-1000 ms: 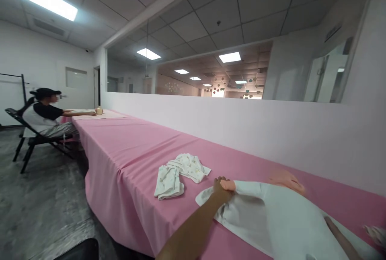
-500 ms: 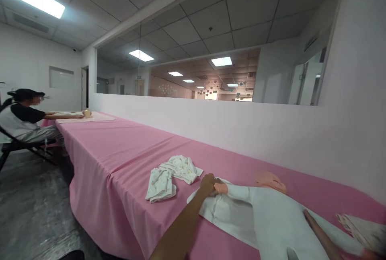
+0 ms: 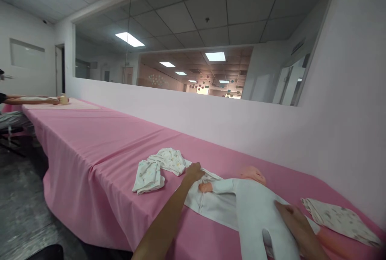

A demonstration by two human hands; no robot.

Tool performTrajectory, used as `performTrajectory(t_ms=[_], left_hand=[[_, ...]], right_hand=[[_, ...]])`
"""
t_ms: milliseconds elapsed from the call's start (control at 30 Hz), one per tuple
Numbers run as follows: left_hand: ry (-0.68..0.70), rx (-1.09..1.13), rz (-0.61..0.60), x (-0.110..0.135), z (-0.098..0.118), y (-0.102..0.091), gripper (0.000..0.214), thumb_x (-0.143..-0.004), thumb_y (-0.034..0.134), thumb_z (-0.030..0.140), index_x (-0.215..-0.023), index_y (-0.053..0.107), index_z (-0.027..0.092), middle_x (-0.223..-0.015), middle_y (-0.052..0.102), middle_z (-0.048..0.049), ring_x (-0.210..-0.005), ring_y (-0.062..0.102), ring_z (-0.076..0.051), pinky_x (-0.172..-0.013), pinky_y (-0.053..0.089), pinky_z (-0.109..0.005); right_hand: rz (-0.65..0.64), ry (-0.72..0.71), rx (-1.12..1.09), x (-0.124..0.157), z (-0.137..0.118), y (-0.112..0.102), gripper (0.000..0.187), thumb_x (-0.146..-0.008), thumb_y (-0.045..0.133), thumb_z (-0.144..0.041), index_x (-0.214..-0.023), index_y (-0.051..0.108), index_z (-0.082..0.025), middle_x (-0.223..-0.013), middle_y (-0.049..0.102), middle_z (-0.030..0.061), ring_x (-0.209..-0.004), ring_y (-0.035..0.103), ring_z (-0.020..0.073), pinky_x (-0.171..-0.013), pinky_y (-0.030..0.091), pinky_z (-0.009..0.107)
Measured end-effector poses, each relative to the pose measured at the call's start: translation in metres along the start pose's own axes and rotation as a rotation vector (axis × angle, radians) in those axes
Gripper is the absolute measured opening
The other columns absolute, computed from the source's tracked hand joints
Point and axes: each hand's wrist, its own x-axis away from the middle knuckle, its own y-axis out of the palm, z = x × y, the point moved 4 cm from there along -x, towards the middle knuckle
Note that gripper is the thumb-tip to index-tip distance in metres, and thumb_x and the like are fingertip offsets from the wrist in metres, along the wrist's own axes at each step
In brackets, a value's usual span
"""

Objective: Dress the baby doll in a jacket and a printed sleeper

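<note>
Left fingers (image 3: 198, 168) moved off doll's hand (image 3: 206, 188)

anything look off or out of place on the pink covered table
Nothing looks spilled or damaged. Only the printed white fabric near the left hand looks untidy: it lies crumpled, whereas the printed cloth beyond the right hand looks folded.

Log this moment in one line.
left hand: on spread white fabric | right hand: against white-clothed baby doll | doll: lying on pink cloth-covered table | folded patterned white cloth: farther right
</note>
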Motion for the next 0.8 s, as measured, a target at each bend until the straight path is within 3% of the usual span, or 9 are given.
performTrajectory(t_ms=[100, 167, 267, 367, 533, 667, 800], left_hand=[[0.023, 0.021, 0.014, 0.003, 0.002, -0.006, 0.031, -0.079, 0.056, 0.028, -0.109, 0.058, 0.02, -0.116, 0.066, -0.0132, -0.109, 0.061, -0.031, -0.088, 0.044, -0.04], [0.047, 0.048, 0.022, 0.005, 0.006, -0.009, 0.03, -0.08, 0.056, 0.027, -0.109, 0.058, 0.021, -0.113, 0.067, -0.0109, -0.106, 0.062, -0.029, -0.084, 0.045, -0.036], [0.111, 0.105, 0.033, 0.007, 0.015, -0.014, 0.026, -0.081, 0.053, 0.027, -0.107, 0.058, 0.022, -0.106, 0.069, -0.0061, -0.098, 0.063, -0.023, -0.076, 0.045, -0.029], [0.172, 0.149, 0.05, 0.009, 0.022, -0.017, 0.023, -0.081, 0.053, 0.027, -0.103, 0.058, 0.023, -0.1, 0.069, -0.0025, -0.092, 0.063, -0.019, -0.071, 0.043, -0.026], [0.204, 0.185, 0.07, 0.007, 0.023, -0.017, 0.025, -0.077, 0.057, 0.026, -0.101, 0.058, 0.022, -0.09, 0.066, -0.0008, -0.083, 0.06, -0.017, -0.067, 0.04, -0.024], [0.19, 0.268, 0.117, 0.004, 0.02, -0.021, 0.027, -0.077, 0.055, 0.024, -0.104, 0.057, 0.022, -0.078, 0.061, 0.0013, -0.074, 0.057, -0.016, -0.064, 0.038, -0.024], [0.144, 0.406, 0.196, 0.002, 0.018, -0.027, 0.028, -0.077, 0.056, 0.022, -0.105, 0.057, 0.022, -0.074, 0.055, 0.0029, -0.072, 0.055, -0.015, -0.063, 0.038, -0.024]], right_hand=[[-0.063, -0.035, -0.016, -0.007, -0.025, 0.006, 0.037, -0.089, 0.043, -0.044, -0.112, 0.064, -0.024, -0.113, 0.066, 0.0146, -0.107, 0.064, 0.0296, -0.086, 0.053, 0.043], [-0.181, -0.22, 0.008, -0.007, -0.063, 0.02, 0.043, -0.086, 0.044, -0.04, -0.12, 0.06, -0.02, -0.124, 0.063, 0.0131, -0.114, 0.06, 0.0272, -0.096, 0.048, 0.04], [-0.421, -0.633, 0.164, 0.004, -0.127, 0.056, 0.04, -0.08, 0.051, -0.026, -0.119, 0.061, -0.023, -0.123, 0.064, 0.0084, -0.115, 0.057, 0.0258, -0.099, 0.041, 0.038], [-0.545, -0.783, 0.359, 0.009, -0.162, 0.095, 0.036, -0.074, 0.056, -0.015, -0.108, 0.065, -0.021, -0.115, 0.067, 0.0089, -0.106, 0.06, 0.0265, -0.09, 0.042, 0.036], [-0.468, -0.735, 0.529, -0.008, -0.166, 0.128, 0.031, -0.083, 0.053, -0.015, -0.111, 0.064, -0.016, -0.115, 0.066, 0.0144, -0.105, 0.059, 0.0287, -0.09, 0.037, 0.039], [-0.412, -0.692, 0.469, -0.023, -0.155, 0.124, 0.032, -0.088, 0.051, -0.022, -0.118, 0.06, -0.016, -0.12, 0.063, 0.0145, -0.108, 0.056, 0.0286, -0.091, 0.033, 0.04], [-0.347, -0.545, 0.396, -0.036, -0.147, 0.112, 0.033, -0.093, 0.046, -0.033, -0.121, 0.055, -0.018, -0.122, 0.062, 0.013, -0.112, 0.054, 0.0271, -0.09, 0.032, 0.038]])
